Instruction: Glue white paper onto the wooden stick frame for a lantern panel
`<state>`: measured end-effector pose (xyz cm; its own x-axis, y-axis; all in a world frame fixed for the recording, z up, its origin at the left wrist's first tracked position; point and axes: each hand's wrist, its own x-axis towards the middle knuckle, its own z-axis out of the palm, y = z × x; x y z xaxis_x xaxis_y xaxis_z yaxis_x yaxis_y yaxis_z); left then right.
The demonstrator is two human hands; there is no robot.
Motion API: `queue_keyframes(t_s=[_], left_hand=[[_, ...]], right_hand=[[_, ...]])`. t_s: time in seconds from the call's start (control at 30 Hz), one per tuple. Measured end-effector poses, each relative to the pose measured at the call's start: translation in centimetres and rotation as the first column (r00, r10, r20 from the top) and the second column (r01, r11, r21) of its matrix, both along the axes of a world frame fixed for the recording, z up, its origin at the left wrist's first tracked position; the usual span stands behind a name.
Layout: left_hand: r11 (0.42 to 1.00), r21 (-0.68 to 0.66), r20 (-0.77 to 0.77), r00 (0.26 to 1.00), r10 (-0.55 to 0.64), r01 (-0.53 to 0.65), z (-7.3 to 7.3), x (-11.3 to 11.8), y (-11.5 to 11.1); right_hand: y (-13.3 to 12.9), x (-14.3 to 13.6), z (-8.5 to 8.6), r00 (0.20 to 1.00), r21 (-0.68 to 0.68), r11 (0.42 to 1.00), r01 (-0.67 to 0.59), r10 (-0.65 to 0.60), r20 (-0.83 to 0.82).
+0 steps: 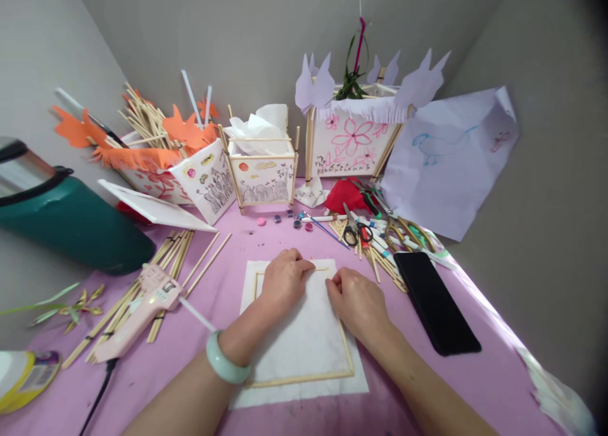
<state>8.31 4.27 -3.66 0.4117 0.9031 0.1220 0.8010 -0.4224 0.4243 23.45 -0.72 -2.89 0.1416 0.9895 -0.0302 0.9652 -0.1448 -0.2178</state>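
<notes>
Thin, pale wooden sticks form a rectangular frame lying flat on a thin white sheet, whose margin spreads past the near stick onto the lilac surface. The left hand bends over the frame's far side, the right hand by its far right corner; both have curled fingers, but whether these close on the sticks I cannot tell. Bare surface runs between the sheet and a smooth black phone near the right edge. Leftward, a pink glue gun rests on bundled sticks.
</notes>
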Motion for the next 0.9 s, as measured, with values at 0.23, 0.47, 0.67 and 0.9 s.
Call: queue_keyframes(t_s=[0.23,0.47,0.67,0.9], left_hand=[[1.0,0.009,0.002,1.0,-0.002,0.002,0.0,0.03,-0.05],[1.0,0.009,0.004,1.0,-0.009,0.009,-0.08,0.02,-0.04],[1.0,0.009,0.012,1.0,-0.005,0.005,-0.11,0.04,-0.02],[1.0,0.007,0.01,1.0,-0.015,0.015,-0.12,0.0,0.05]], right_hand=[[-0.06,-0.07,0.11,1.0,0.0,1.0,0.002,-0.002,-0.019],[0.14,0.02,0.22,0.999,-0.022,1.0,0.009,-0.01,-0.036],[0.21,-0.34,-0.36,0.998,0.025,0.998,0.057,-0.056,-0.026],[-0.03,-0.02,0.12,0.998,-0.004,1.0,-0.007,0.006,-0.062]])
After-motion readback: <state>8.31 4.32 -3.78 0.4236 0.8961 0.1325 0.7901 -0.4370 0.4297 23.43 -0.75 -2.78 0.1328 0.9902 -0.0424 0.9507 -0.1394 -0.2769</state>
